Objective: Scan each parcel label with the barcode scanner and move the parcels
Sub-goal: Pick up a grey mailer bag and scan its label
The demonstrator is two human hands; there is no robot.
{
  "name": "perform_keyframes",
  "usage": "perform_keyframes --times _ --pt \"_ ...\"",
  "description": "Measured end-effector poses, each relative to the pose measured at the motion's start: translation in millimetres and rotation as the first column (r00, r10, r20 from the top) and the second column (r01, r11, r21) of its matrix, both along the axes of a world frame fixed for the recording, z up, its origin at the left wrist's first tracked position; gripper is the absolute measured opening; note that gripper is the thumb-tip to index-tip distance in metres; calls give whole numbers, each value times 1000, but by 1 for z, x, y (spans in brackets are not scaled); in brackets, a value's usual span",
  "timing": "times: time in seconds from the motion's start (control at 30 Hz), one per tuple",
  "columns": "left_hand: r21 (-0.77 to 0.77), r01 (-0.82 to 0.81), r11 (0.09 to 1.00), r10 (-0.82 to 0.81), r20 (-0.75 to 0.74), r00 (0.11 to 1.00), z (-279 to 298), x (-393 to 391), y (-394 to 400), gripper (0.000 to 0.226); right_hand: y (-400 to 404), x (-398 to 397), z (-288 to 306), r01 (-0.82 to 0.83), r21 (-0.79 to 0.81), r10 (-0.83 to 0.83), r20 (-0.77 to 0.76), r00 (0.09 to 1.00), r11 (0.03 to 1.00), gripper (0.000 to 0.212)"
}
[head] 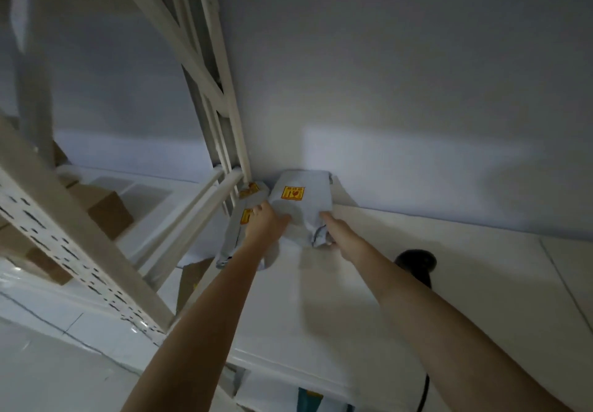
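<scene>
Against the wall ahead of both hands, a grey parcel bag (300,206) is lying on a white shelf (401,270). It is looking soft and light, probably slippery. The left hand (266,224) and right hand (333,230) are gripping its near edge, the best hold. A black scanner (415,265) is sitting just right of the right wrist.

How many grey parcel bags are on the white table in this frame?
2. One grey bag stands against the wall, held by both hands; the other lies beside the rack post, left of it. More may be hidden.
</scene>
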State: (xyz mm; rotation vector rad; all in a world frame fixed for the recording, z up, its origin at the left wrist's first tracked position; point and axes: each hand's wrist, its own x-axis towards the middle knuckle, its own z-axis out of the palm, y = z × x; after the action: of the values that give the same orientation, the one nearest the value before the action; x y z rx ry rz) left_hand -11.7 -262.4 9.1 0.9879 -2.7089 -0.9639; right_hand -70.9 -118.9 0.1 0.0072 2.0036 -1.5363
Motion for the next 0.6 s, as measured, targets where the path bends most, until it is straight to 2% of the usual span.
perform_keyframes --times 0.1,0.2,0.3,0.4,0.43,0.5,0.6 --pt "31 33 999 -33 4 999 -7 -9 -14 48 -10 6 -1 -7 14 7 -1 1000 1000 34" --pt "-10 115 993 -115 -71 991 -13 -11 -16 29 -16 10 -6 50 -12 -50 -52 997 999 29" --pt "14 156 988 -150 -200 968 -16 -3 -13 28 -13 15 -8 167 -156 -174 -36 984 974 30" --pt "28 227 973 -220 -162 962 -12 2 -12 33 -5 24 -5 247 -177 -258 -41 965 953 24" --pt "-7 252 968 -251 -93 963 -7 1 -10 34 -3 27 -2 287 -180 -304 -72 950 941 25" --pt "-187 267 945 -269 17 963 8 -4 -2 40 -4 32 2 388 -193 -420 -170 892 901 33" --pt "-429 226 874 -282 -70 957 42 -16 26 52 -10 44 13 440 -157 -466 -358 809 884 42"
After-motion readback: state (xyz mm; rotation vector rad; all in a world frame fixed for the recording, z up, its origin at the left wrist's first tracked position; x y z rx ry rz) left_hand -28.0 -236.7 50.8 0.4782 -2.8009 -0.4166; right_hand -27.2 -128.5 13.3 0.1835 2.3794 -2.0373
